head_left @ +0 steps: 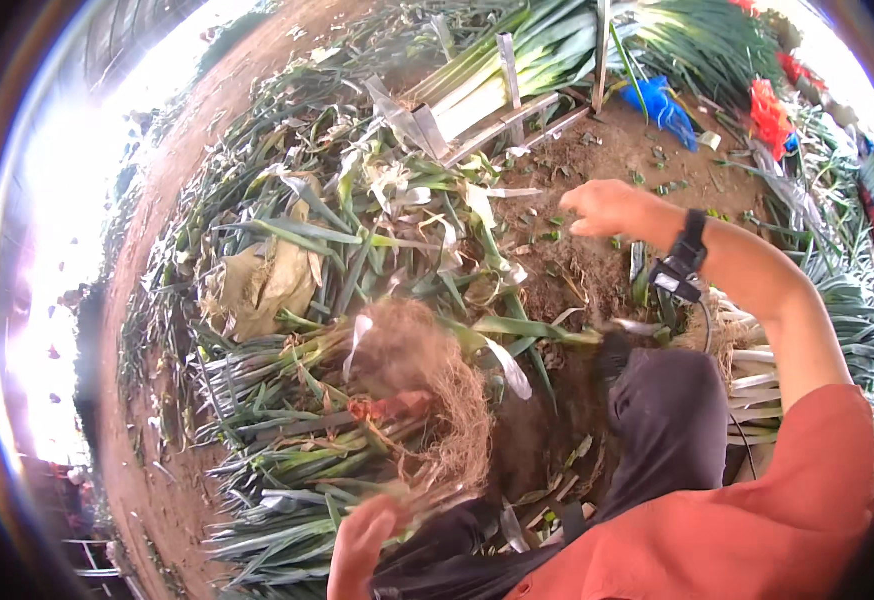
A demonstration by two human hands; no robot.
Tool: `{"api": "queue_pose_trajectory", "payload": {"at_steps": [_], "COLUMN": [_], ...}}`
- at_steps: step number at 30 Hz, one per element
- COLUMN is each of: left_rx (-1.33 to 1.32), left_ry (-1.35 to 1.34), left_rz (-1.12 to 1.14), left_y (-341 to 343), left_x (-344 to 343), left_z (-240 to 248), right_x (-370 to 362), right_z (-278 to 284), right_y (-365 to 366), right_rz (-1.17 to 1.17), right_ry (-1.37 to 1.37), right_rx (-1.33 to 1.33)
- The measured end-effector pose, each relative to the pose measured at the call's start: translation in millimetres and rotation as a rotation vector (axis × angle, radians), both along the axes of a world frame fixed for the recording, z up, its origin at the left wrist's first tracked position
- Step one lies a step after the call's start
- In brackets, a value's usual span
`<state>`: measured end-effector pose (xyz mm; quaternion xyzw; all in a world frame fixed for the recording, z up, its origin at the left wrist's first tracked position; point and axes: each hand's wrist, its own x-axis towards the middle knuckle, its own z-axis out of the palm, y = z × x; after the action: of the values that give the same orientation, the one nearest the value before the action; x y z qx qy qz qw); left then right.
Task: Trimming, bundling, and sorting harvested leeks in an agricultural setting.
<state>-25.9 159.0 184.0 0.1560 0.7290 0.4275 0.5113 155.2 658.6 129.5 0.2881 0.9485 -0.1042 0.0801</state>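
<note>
My right hand (607, 210), a black device strapped at its wrist, is raised over the soil with loosely bent fingers and nothing visible in it. Low on the left, my left hand (365, 530) is blurred beside the leeks and their roots; I cannot make out whether it grips anything. Close by, a heap of untrimmed leeks (297, 460) lies with its tangled brown roots (447, 430) toward me. A red piece (392, 405) rests among them, partly blurred. Dust hazes the roots. Cleaned leeks (497, 70) lie in a metal frame (442, 145) ahead.
Stripped leaves (397, 190) and a crumpled tan sack (267, 280) cover the ground to the left. Blue plastic twine (662, 108) and red twine (769, 115) lie at the far right. More white-stemmed leeks (752, 385) are beside my right knee (672, 400).
</note>
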Motion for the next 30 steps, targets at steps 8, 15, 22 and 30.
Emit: {"api": "queue_pose_trajectory", "payload": {"at_steps": [8, 15, 22, 30], "left_rx": [0.132, -0.104, -0.173, -0.258], "left_ry": [0.071, 0.019, -0.181, -0.236], "left_rz": [0.164, 0.22, 0.346, 0.541], "left_y": [-10, 17, 47, 54], "left_x": [-18, -40, -65, -101], "left_z": [5, 0, -35, -68], "right_x": [-176, -222, -199, -198], "right_z": [-63, -155, -169, -72], "right_y": [14, 56, 202, 384], "right_rz": [0.089, -0.064, -0.399, -0.755], "right_ry": [0.056, -0.025, 0.52, 1.251], "right_rx": [0.142, 0.053, 0.295, -0.225]}}
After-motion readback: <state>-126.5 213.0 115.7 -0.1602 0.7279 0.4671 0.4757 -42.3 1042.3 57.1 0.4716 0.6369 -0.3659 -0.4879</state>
